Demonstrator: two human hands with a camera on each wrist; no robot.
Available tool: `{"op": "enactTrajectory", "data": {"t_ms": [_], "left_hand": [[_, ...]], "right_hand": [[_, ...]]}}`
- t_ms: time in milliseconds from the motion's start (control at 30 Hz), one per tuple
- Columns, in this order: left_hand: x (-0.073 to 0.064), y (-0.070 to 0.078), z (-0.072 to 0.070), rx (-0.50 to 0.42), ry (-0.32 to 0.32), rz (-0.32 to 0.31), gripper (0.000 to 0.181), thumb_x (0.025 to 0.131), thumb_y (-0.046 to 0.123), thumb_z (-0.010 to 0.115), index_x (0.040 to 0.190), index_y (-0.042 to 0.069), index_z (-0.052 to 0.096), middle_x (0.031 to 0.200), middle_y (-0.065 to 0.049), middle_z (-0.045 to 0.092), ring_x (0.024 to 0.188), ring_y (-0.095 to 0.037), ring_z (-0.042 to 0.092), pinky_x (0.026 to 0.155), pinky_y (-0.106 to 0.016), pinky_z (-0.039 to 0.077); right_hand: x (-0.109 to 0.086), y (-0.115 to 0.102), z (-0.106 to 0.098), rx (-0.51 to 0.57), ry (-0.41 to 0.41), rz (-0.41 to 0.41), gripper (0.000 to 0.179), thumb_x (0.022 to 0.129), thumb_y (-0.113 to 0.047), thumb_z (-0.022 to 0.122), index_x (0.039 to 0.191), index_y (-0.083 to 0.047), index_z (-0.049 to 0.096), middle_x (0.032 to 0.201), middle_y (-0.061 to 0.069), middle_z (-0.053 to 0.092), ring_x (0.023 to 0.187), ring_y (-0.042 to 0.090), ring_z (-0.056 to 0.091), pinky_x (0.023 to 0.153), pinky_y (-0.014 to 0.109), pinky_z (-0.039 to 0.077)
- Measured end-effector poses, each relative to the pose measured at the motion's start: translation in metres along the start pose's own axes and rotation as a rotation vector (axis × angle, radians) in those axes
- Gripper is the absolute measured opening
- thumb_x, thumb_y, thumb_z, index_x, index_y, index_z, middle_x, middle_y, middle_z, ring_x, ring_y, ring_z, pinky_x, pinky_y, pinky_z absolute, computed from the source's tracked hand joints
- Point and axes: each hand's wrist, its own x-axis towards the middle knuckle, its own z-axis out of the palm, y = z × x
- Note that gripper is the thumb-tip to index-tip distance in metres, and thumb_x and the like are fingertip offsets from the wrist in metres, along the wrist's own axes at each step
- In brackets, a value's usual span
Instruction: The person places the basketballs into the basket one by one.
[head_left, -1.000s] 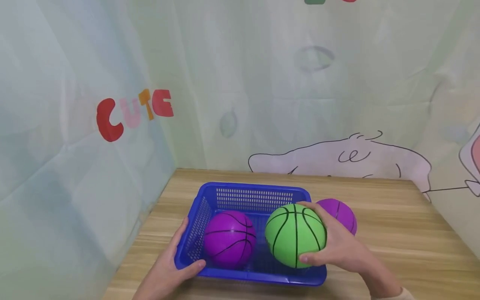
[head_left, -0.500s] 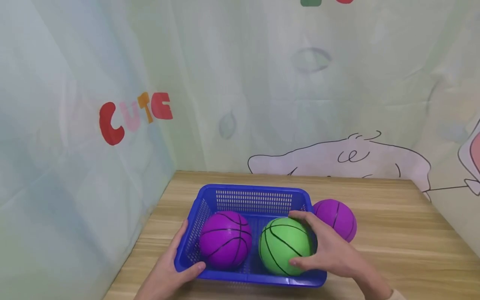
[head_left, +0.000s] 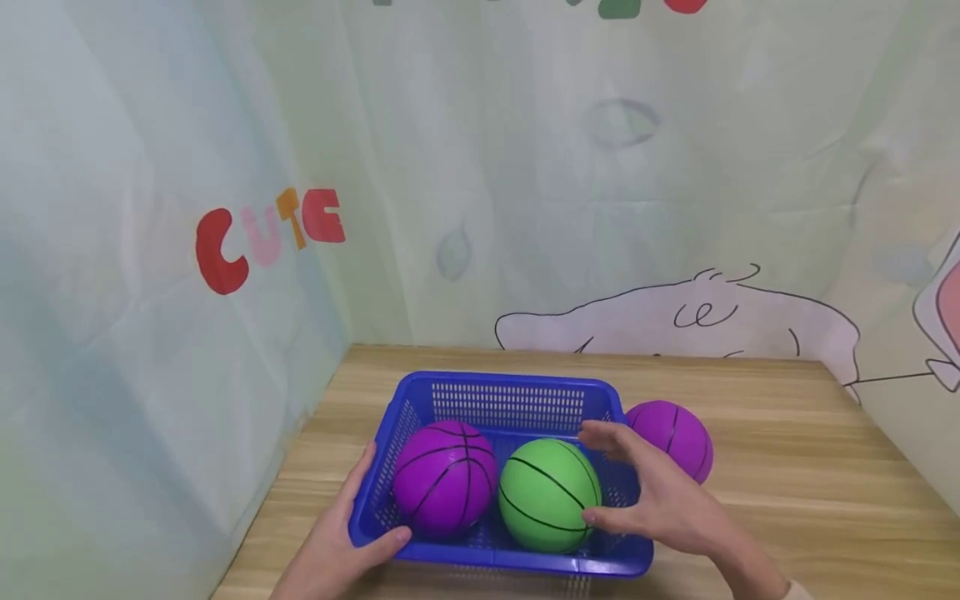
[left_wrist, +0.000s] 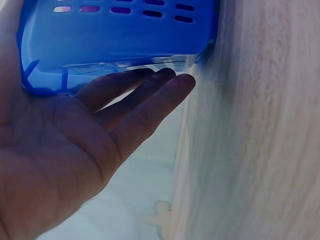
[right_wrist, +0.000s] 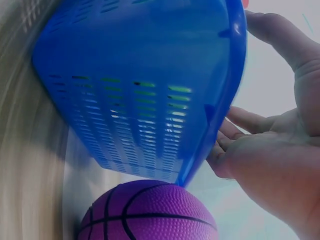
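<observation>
A blue plastic basket with slotted walls holds a purple ball on its left and a green ball on its right, both with black basketball lines. My left hand holds the basket's left end, thumb over the front rim; in the left wrist view its fingers lie along the outer wall. Over the basket's right end, my right hand is spread with nothing in its grasp. Its thumb tip overlaps the green ball's right edge in the head view.
Just right of the basket, behind my right hand, a second purple ball rests on the wooden table. Printed cloth hangs along the left, back and right sides.
My right hand lowered the green ball into the basket and let go. That ball rolled left towards the purple one, which also turned and shifted slightly left. My left hand stayed on the basket.
</observation>
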Motion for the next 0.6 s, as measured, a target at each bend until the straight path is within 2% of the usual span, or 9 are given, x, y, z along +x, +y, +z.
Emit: {"op": "enactTrajectory", "data": {"t_ms": [67, 133, 300, 367, 433, 600], "left_hand": [[0.0, -0.001, 0.0, -0.017, -0.006, -0.001, 0.107, 0.088, 0.028, 0.083, 0.165, 0.044, 0.011, 0.169, -0.015, 0.027, 0.136, -0.033, 0.053, 0.103, -0.027, 0.048], [0.0, -0.001, 0.0, -0.007, -0.005, -0.003, 0.107, 0.087, 0.028, 0.084, 0.165, 0.044, 0.012, 0.169, -0.015, 0.028, 0.136, -0.033, 0.053, 0.104, -0.027, 0.047], [0.001, -0.001, 0.0, 0.057, 0.003, -0.001, 0.109, 0.086, 0.031, 0.084, 0.166, 0.042, 0.011, 0.17, -0.014, 0.026, 0.139, -0.036, 0.05, 0.112, -0.045, 0.044], [0.001, -0.001, 0.0, 0.069, 0.003, 0.003, 0.109, 0.086, 0.031, 0.084, 0.166, 0.04, 0.01, 0.17, -0.015, 0.025, 0.14, -0.037, 0.049, 0.113, -0.05, 0.042], [0.001, -0.002, 0.0, 0.051, -0.003, 0.004, 0.11, 0.087, 0.03, 0.085, 0.166, 0.04, 0.01, 0.169, -0.016, 0.026, 0.138, -0.037, 0.052, 0.111, -0.046, 0.046], [0.002, -0.003, 0.0, -0.02, -0.018, 0.022, 0.11, 0.087, 0.022, 0.084, 0.166, 0.04, 0.01, 0.167, -0.018, 0.031, 0.133, -0.033, 0.057, 0.101, -0.024, 0.049]], "right_hand": [[0.0, 0.001, -0.003, 0.0, 0.02, 0.005, 0.096, 0.075, -0.042, 0.093, 0.155, -0.03, 0.041, 0.146, -0.011, 0.058, 0.133, 0.019, 0.057, 0.111, 0.047, 0.048], [-0.002, 0.003, -0.008, 0.017, 0.053, -0.004, 0.098, 0.077, -0.039, 0.093, 0.157, -0.027, 0.038, 0.147, -0.008, 0.057, 0.135, 0.023, 0.056, 0.112, 0.041, 0.047], [-0.009, 0.01, -0.029, 0.1, 0.181, 0.028, 0.098, 0.084, -0.023, 0.089, 0.163, -0.019, 0.03, 0.156, 0.008, 0.049, 0.142, 0.032, 0.047, 0.111, 0.013, 0.037], [-0.011, 0.012, -0.038, 0.136, 0.236, 0.068, 0.098, 0.086, -0.017, 0.087, 0.164, -0.019, 0.027, 0.159, 0.01, 0.045, 0.145, 0.032, 0.044, 0.108, 0.008, 0.035], [-0.014, 0.014, -0.047, 0.178, 0.284, 0.095, 0.098, 0.087, -0.011, 0.084, 0.165, -0.019, 0.025, 0.161, 0.011, 0.042, 0.147, 0.025, 0.041, 0.106, 0.006, 0.035], [-0.017, 0.021, -0.068, 0.258, 0.378, 0.111, 0.096, 0.088, 0.0, 0.08, 0.165, -0.016, 0.024, 0.162, 0.016, 0.036, 0.146, 0.013, 0.038, 0.108, 0.008, 0.037]]}}
